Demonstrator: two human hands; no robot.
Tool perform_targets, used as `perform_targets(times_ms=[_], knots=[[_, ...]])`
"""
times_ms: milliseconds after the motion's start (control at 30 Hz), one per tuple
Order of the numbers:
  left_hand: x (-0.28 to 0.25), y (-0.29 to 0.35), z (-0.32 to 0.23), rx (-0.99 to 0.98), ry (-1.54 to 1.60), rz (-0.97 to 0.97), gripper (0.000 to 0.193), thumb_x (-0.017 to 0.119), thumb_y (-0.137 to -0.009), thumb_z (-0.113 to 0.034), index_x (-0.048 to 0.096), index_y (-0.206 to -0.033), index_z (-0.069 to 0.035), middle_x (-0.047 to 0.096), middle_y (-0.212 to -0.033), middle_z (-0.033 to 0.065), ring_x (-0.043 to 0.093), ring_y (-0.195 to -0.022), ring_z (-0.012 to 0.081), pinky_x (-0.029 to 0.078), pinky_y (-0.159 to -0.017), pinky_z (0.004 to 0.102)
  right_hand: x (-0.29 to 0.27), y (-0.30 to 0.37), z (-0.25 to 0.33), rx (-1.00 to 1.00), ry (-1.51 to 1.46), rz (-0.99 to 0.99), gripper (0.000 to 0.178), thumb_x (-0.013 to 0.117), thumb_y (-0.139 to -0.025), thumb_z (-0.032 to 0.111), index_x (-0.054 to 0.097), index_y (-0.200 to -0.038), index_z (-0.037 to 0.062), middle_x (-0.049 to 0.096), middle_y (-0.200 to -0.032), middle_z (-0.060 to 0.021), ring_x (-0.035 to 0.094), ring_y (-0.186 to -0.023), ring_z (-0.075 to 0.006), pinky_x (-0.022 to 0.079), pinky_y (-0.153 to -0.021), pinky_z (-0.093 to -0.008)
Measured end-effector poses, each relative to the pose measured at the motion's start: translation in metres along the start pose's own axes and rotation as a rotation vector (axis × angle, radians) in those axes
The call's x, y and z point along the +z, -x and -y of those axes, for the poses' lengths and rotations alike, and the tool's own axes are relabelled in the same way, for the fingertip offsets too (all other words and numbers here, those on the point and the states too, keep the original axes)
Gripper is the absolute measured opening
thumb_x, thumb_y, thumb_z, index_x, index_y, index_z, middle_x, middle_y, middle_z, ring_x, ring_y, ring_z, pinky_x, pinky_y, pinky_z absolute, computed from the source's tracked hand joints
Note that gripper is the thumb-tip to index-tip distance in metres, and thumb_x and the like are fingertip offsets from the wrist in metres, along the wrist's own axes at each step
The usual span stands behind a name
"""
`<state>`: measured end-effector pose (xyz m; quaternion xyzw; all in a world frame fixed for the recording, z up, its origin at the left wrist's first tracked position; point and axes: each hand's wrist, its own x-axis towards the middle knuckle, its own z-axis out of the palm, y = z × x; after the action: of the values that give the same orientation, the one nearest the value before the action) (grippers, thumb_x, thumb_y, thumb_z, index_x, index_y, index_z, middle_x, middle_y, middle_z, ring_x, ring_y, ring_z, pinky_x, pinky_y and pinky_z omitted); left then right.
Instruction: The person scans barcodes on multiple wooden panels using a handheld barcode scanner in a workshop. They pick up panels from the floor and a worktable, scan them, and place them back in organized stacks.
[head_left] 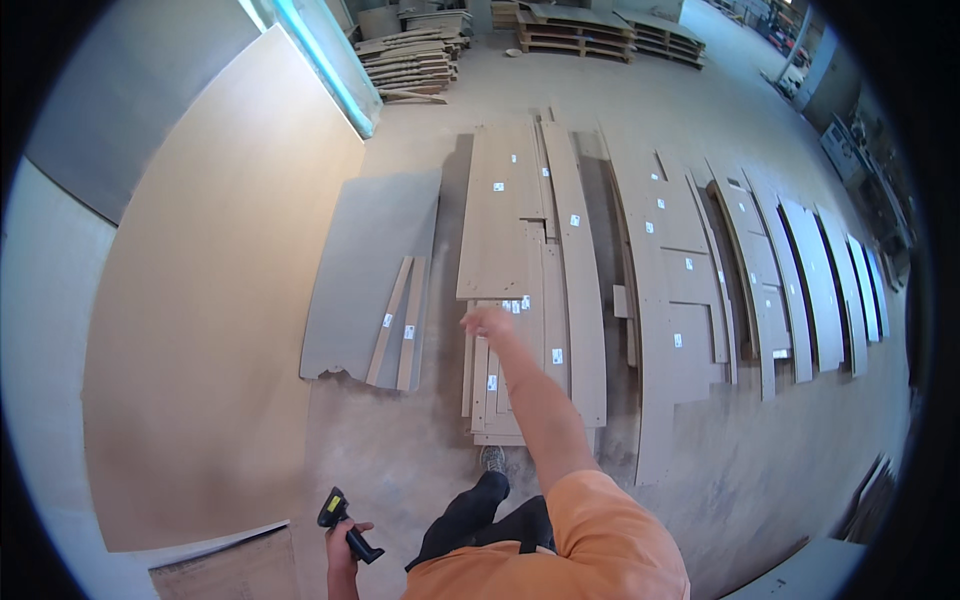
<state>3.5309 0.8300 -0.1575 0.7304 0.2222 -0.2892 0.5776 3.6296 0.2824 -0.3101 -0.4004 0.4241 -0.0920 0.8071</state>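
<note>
My left hand (346,540), low in the view, is closed around the grip of a black handheld barcode scanner (333,507) with a yellow label on its head. My right arm reaches forward over a stack of long wooden panels (585,345). My right hand (487,321) is just at the near end of the upper wide panel (495,240), its fingers partly apart and nothing visible in them. Whether it touches the wood I cannot tell. Small white labels (515,306) lie beside the hand, on the boards.
Left of the stack, two narrow strips (408,330) lie on a grey sheet (375,240). A large tan board (220,290) leans farther left. More labelled panel stacks (655,270) line the floor to the right. Pallets (575,35) and piled wood offcuts (410,60) stand at the back.
</note>
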Motion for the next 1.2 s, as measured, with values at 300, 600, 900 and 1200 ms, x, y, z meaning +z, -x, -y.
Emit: perform_targets(times_ms=[300, 600, 900, 1200], knots=[[0.187, 0.028, -0.020, 0.052, -0.573, 0.581, 0.024, 0.068, -0.081, -0.023, 0.067, -0.088, 0.000, 0.068, -0.078, 0.0082, 0.059, -0.060, 0.0135, 0.044, -0.050, 0.0284, -0.208, 0.265, -0.273, 0.246, -0.114, -0.083, 0.025, 0.057, -0.098, 0.020, 0.063, -0.112, 0.0003, 0.071, -0.102, -0.0149, 0.073, -0.090, -0.0306, 0.061, -0.074, -0.0410], [0.391, 0.201, 0.062, 0.399, -0.886, 1.315, 0.032, 0.076, -0.074, -0.027, 0.072, -0.090, 0.001, 0.069, -0.080, 0.0044, 0.063, -0.076, 0.0121, 0.051, -0.072, 0.0315, -0.566, 0.664, -0.378, 0.117, -0.403, -1.218, 0.035, 0.054, -0.100, 0.023, 0.051, -0.127, 0.0017, 0.066, -0.120, -0.0189, 0.069, -0.097, -0.0315, 0.058, -0.075, -0.0416], [0.427, 0.482, 0.258, 0.294, -1.310, 2.104, 0.032, 0.077, -0.069, -0.027, 0.069, -0.080, 0.002, 0.063, -0.066, 0.0065, 0.058, -0.063, 0.0139, 0.048, -0.061, 0.0339, -0.560, 0.786, -0.456, 0.013, -0.744, -1.379, 0.029, 0.053, -0.100, 0.026, 0.061, -0.120, 0.0070, 0.068, -0.111, -0.0092, 0.067, -0.088, -0.0229, 0.055, -0.062, -0.0363], [0.455, 0.668, 0.406, 0.134, -1.519, 2.702, 0.033, 0.077, -0.058, -0.022, 0.067, -0.080, 0.001, 0.068, -0.074, 0.0167, 0.066, -0.070, 0.0312, 0.052, -0.068, 0.0425, -0.548, 0.802, -0.499, 0.178, -0.962, -1.318, 0.026, 0.055, -0.099, 0.025, 0.062, -0.115, 0.0068, 0.067, -0.104, -0.0085, 0.066, -0.082, -0.0215, 0.054, -0.061, -0.0358]])
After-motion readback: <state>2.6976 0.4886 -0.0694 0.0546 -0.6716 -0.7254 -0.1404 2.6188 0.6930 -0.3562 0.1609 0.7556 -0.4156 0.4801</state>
